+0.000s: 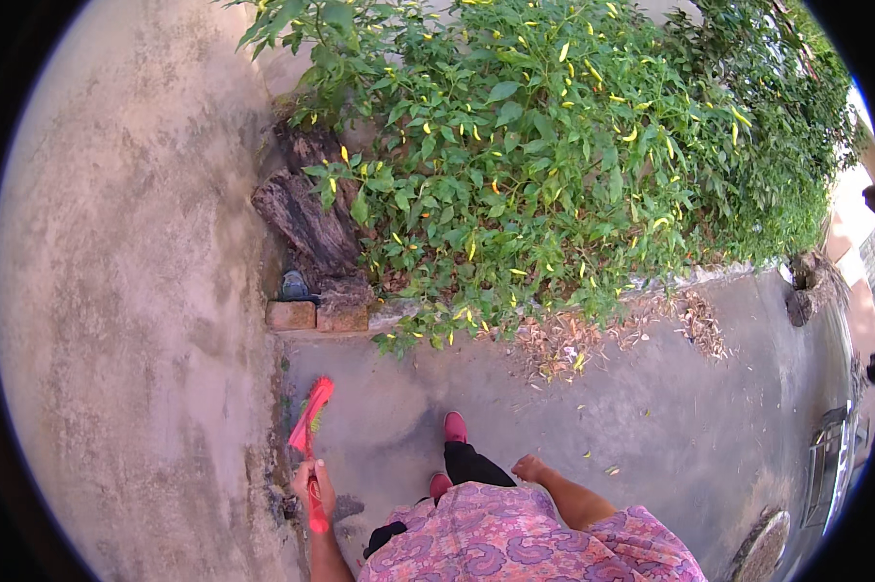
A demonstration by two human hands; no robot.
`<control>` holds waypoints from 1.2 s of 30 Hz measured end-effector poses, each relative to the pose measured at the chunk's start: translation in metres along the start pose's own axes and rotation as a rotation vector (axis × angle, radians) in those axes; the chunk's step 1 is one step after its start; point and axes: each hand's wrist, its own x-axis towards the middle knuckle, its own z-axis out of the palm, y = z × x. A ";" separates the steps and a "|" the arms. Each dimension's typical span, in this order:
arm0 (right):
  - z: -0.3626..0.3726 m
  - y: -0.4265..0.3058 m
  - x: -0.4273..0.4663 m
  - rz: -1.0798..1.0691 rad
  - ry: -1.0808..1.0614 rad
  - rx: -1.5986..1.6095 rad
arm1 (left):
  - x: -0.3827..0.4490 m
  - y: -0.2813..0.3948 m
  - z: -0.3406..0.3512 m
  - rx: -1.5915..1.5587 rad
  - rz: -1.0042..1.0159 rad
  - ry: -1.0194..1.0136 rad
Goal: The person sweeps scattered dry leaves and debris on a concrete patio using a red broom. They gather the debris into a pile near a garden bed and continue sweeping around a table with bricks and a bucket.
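Observation:
My left hand (322, 486) grips the handle of a red plastic brush (308, 422) with green bristles. The brush head points away from me, over the concrete floor beside the foot of the wall. To the right of my body, my right hand (530, 468) hangs at the end of a bent arm. Its fingers are curled in, and nothing shows in them. Past the brush head lie red bricks (292, 316) at the corner of a planting bed. Chilli pepper plants (510, 160) with many yellow and a few orange pods fill the bed.
A weathered concrete wall (132, 291) rises along the left. A dark tree stump (314, 218) stands at the bed's corner. Dry leaves (553, 345) lie heaped along the bed's edge on the concrete floor (626, 436). At the lower right is a round slab (763, 545).

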 end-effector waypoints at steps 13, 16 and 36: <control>-0.069 -0.242 0.077 -0.518 0.073 0.020 | -0.026 0.148 0.013 -0.183 0.396 -0.482; -0.055 -0.284 0.072 -0.791 0.254 0.192 | -0.034 0.174 0.043 -0.238 0.384 -0.705; -0.165 -0.181 0.149 -0.791 0.567 1.006 | 0.028 0.262 0.245 -0.098 0.457 -0.806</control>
